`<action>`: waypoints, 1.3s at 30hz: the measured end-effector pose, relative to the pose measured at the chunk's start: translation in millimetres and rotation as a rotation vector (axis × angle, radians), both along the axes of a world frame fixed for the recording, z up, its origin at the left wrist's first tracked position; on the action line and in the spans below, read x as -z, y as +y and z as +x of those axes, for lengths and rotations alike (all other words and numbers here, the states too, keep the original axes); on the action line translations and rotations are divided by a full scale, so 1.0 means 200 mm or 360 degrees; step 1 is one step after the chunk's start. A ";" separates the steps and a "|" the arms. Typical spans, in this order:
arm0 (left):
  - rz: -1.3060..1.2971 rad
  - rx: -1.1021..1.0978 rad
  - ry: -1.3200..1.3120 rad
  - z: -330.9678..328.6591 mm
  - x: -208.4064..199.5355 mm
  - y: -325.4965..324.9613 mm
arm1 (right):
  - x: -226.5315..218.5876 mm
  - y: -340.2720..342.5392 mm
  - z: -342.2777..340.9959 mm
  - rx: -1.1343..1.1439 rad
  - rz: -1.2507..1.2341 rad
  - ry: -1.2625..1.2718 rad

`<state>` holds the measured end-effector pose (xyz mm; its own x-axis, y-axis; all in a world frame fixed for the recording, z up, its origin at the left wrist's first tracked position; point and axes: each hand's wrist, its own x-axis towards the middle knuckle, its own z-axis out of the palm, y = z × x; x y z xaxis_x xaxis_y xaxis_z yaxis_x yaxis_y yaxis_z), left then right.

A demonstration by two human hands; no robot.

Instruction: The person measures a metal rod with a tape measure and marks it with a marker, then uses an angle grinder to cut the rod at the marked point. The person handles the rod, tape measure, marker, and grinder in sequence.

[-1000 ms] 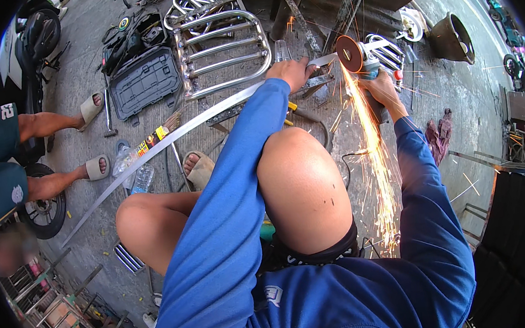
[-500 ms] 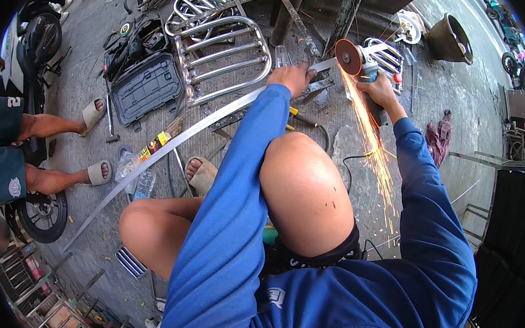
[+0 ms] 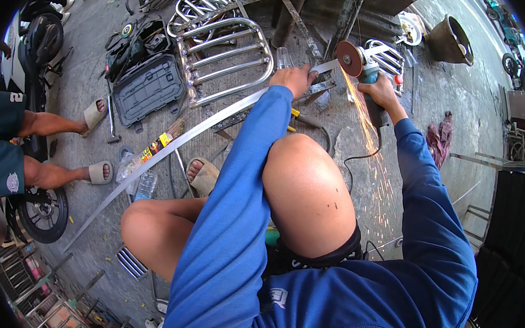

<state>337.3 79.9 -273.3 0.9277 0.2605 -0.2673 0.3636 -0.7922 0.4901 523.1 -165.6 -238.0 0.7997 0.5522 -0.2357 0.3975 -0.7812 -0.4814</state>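
Note:
My right hand (image 3: 381,91) is closed around an angle grinder (image 3: 370,76) with a reddish-brown disc (image 3: 349,58). The disc meets a long, flat metal bar (image 3: 221,113) near its far right end. Sparks (image 3: 368,131) fly down from that contact toward the floor. My left hand (image 3: 293,79) grips the bar a little left of the disc and presses it over a dark metal support (image 3: 321,88). From there the bar slopes down leftward, out past my knee. The grinder's cord (image 3: 363,155) hangs below my right hand.
Shiny tubular metal racks (image 3: 227,62) lie beyond my left hand, beside an open black tool case (image 3: 147,90). A person's sandalled foot (image 3: 94,115) is at the left near a motorcycle (image 3: 43,212). A bucket (image 3: 449,41) and a reddish cloth (image 3: 439,139) are on the right.
The spark stream has become thinner and fainter. The grinder's body has tilted slightly, while both hands stay in nearly the same place.

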 end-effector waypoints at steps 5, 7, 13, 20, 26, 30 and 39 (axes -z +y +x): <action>0.0017 0.0021 0.0018 0.00 0.01 0.00 | 0.05 0.00 0.03 0.0067 -0.0054 -0.0009; 0.0016 0.0008 -0.0025 0.01 0.02 0.00 | 0.05 0.00 0.02 0.0037 0.0014 -0.0043; 0.0012 0.0019 -0.0014 0.01 0.03 0.00 | 0.02 0.01 0.01 -0.0005 0.0025 -0.0015; 0.0003 0.0004 -0.0022 0.01 0.04 0.00 | 0.08 -0.01 0.04 0.0011 0.0075 -0.0043; 0.0017 0.0005 -0.0048 0.01 0.05 0.00 | 0.05 0.00 0.03 -0.0011 0.0061 -0.0057; 0.0022 0.0021 -0.0051 0.01 0.05 0.00 | 0.00 0.01 0.00 0.0010 0.0094 -0.0006; -0.0001 0.0016 -0.0018 0.00 0.02 0.00 | 0.01 0.01 0.02 -0.0005 0.0044 0.0015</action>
